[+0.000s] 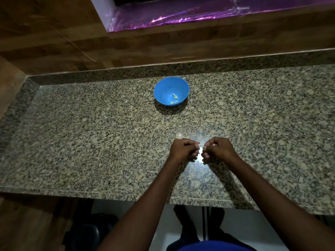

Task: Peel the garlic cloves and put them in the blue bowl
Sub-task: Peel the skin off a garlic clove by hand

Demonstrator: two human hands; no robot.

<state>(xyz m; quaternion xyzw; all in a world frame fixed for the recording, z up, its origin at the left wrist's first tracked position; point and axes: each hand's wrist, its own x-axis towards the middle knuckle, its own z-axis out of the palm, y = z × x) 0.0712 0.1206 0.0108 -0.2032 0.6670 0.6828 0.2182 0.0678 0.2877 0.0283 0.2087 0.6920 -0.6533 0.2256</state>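
Note:
A blue bowl (171, 91) stands on the granite counter toward the back, with a few pale peeled garlic cloves (175, 98) inside. In front of it, my left hand (184, 150) and my right hand (218, 148) meet fingertip to fingertip over a bright glare spot, both pinching a small garlic clove (200, 148) that is mostly hidden by the fingers. Just beyond my left hand, a pale piece of garlic (179, 136) lies on the counter.
The speckled granite counter (90, 133) has a raised lip at the back and left, below a wooden wall. Its front edge runs just under my forearms. A dark object sits on the floor at lower left.

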